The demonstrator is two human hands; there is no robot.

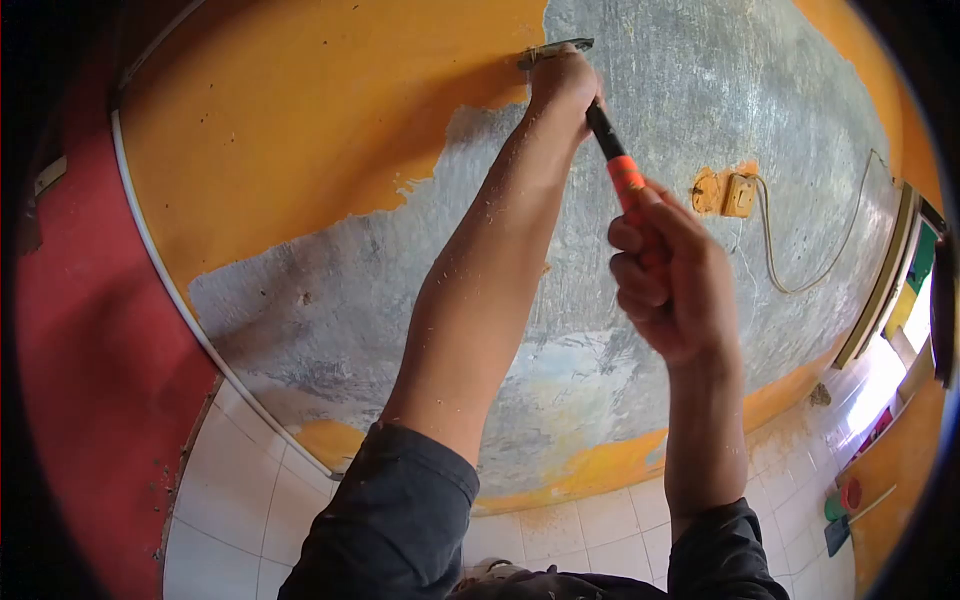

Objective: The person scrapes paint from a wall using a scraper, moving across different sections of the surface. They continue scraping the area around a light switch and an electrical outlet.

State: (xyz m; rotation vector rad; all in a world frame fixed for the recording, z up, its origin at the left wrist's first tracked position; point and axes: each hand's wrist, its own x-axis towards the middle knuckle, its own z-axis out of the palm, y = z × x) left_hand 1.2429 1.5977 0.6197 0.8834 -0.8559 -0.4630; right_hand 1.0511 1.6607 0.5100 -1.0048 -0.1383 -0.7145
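Note:
A scraper (606, 132) with a black shaft and a red-orange grip leans up against the wall. My right hand (680, 275) is closed around its red grip. Higher up, my left hand (565, 82) is wrapped round the scraper near its head, arm stretched out. The wide dark blade lies at the border between orange paint (300, 100) and bare grey wall (670, 80). Part of the tool's head is hidden behind my left hand. Small flecks dot my left forearm.
To the right, a switch box (740, 195) with a cable (800, 285) is fixed to the wall. A white pipe (150, 225) runs beside a red wall (90, 370). White tiles (235, 470) cover the floor. A dustpan (838, 535) stands at the lower right.

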